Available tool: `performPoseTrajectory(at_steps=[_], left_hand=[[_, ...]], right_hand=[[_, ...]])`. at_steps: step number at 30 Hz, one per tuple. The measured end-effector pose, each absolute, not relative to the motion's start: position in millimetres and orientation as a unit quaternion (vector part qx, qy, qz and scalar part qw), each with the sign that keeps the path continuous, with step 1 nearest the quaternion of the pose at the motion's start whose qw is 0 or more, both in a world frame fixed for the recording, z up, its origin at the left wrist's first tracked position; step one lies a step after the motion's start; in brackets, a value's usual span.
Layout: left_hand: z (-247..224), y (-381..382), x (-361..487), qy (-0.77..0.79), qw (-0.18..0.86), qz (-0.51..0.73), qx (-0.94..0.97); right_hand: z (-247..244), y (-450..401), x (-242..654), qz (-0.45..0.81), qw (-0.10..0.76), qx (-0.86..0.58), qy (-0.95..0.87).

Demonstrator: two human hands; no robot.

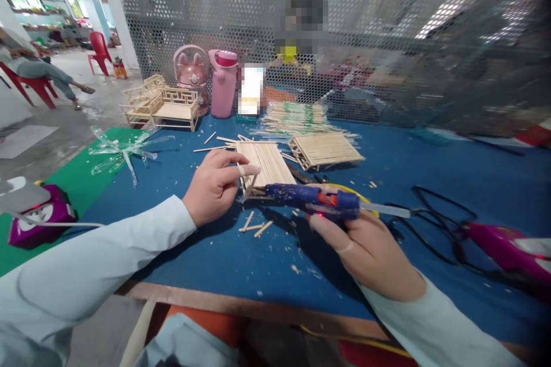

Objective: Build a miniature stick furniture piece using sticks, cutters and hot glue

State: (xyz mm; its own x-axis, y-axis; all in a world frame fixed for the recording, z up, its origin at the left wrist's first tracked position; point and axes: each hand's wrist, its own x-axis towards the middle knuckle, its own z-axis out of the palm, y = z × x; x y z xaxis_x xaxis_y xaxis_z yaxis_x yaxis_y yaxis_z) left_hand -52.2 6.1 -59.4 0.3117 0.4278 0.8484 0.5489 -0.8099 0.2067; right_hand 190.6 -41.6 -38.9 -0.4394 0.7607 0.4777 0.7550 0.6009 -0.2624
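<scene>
My right hand (370, 246) is wrapped round a blue glue gun (310, 198), with a clear glue stick out of its back end. The gun's nozzle points left, at the near-left corner of a small stick platform (267, 163). My left hand (217, 186) is at the platform's left edge, fingers closed round a short upright stick (251, 186) at that corner. Tape is wrapped on a finger of my left hand and on my right thumb. Loose short sticks (256, 228) lie on the blue mat just in front of the platform.
A second stick platform (327, 149) is right of the first, with bundled sticks (297, 117) behind. Stick furniture models (172, 108), a pink bottle (224, 86) and a phone (251, 90) stand at the back. Black cables (443, 229) and a purple power strip (508, 249) lie right.
</scene>
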Motion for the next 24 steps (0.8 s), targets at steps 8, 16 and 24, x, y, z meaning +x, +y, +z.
performPoseTrajectory(at_steps=[8,16,24], left_hand=[[-59.7,6.3,-52.3,-0.301,0.063,-0.503,-0.808],[-59.8,6.5,-52.0,-0.300,0.060,-0.502,-0.809],[-60.0,6.6,-52.0,-0.298,0.060,-0.504,-0.809]], right_hand=[[-38.7,-42.5,191.4,-0.001,0.285,-0.448,-0.847],[-38.6,-45.4,192.3,0.000,0.290,-0.446,-0.847],[-38.1,-47.6,188.2,0.025,0.302,-0.425,-0.853]])
